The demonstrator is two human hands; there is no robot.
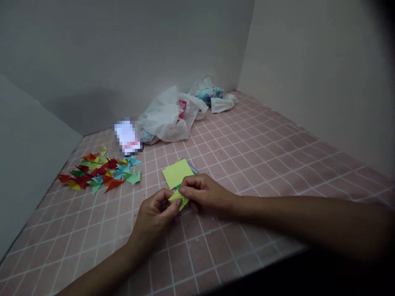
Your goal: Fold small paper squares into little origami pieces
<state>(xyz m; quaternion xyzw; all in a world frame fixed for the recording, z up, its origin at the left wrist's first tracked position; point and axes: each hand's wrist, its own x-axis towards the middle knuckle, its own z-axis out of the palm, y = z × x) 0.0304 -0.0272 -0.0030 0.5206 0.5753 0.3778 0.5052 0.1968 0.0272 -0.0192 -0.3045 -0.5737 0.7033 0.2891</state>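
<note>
A small folded piece of yellow-green paper (179, 200) is pinched between both my hands, a little above the tiled surface. My left hand (157, 209) grips its lower left side, thumb on top. From the right, my right hand (208, 192) holds the upper corner between thumb and fingers; some of those fingertips are hidden. Just beyond my hands lies a stack of square coloured paper (177, 172), a yellow-green sheet uppermost and blue, pink and green edges showing beneath.
Several folded paper pieces (100, 170) in red, orange, yellow, green and blue lie in a pile at the left. Behind them a lit phone (127, 137) stands tilted. White plastic bags (168, 117) and a blue-patterned pack (210, 95) rest by the wall.
</note>
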